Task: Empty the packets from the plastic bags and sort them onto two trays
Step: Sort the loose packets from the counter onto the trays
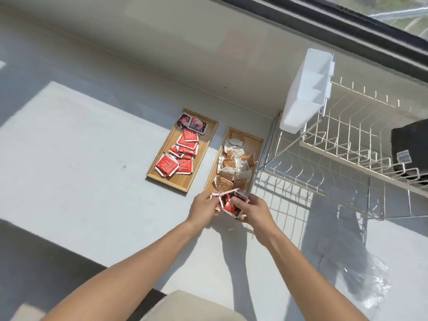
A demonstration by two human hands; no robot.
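Two wooden trays lie side by side on the white counter. The left tray (209, 130) holds several red packets (167, 167), with a few dark red-and-black ones at its far end. The right tray (256, 142) holds several tan and white packets (234, 163). Just in front of the right tray, my left hand (202, 208) and my right hand (253, 213) together grip a bunch of red-and-black packets (228, 201), held above the counter. A crumpled clear plastic bag (372, 281) lies at the right, near the counter's front.
A white wire dish rack (342, 144) stands right of the trays, with a white plastic caddy (308, 89) hung on its end and a black object (410, 144) on it. A window frame runs along the back. Beige cloth shows at the bottom edge.
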